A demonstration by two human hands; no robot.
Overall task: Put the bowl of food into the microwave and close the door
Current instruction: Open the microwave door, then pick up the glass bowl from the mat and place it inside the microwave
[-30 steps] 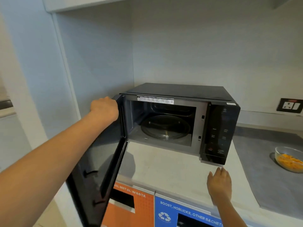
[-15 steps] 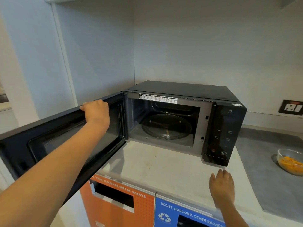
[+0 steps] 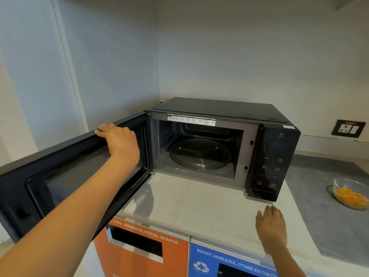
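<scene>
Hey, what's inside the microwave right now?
Only the round glass turntable sits on the floor of the microwave, with no dish on it. The bowl of food is on the counter to the right. The front-right corner of the inside is hidden behind the frame.

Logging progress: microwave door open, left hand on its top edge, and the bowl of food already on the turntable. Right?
Not quite. In the head view the glass turntable is bare; the bowl of food sits on the grey mat right of the microwave. The door is open, left hand on its top edge.
</scene>
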